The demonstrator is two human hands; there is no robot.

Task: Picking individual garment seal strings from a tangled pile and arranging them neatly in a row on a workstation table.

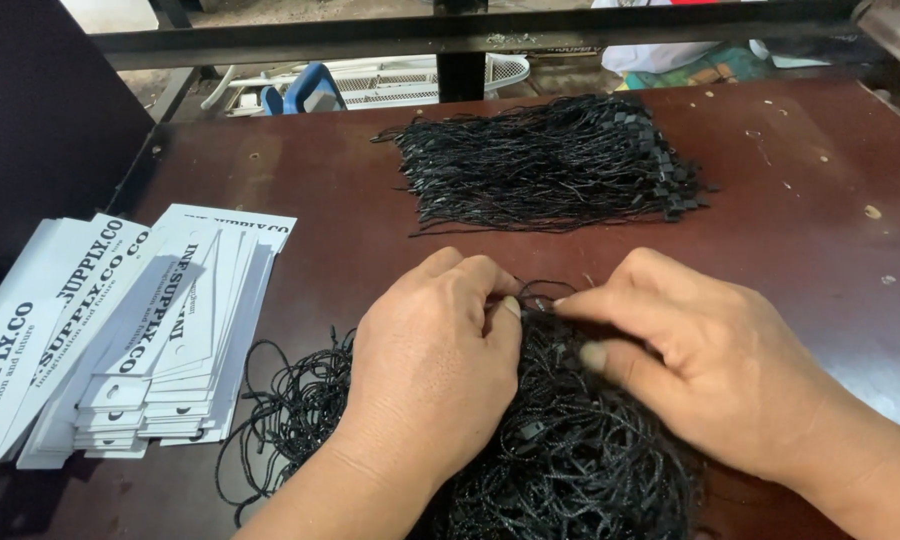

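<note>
My left hand (430,365) and my right hand (700,360) meet over a loose tangle of black string loops (570,450) near the front of the brown table (820,230). The fingertips of both hands pinch one thin black string loop (538,300) between them. My left hand covers the left part of the tangle. A second, tidier bundle of black strings with small black fasteners (550,165) lies farther back at the middle of the table.
Stacks of long white paper tags with punched holes (160,330) fan out on the left. A dark panel (40,120) stands at the far left. A metal bar (470,35) runs behind the table, with clutter on the floor beyond.
</note>
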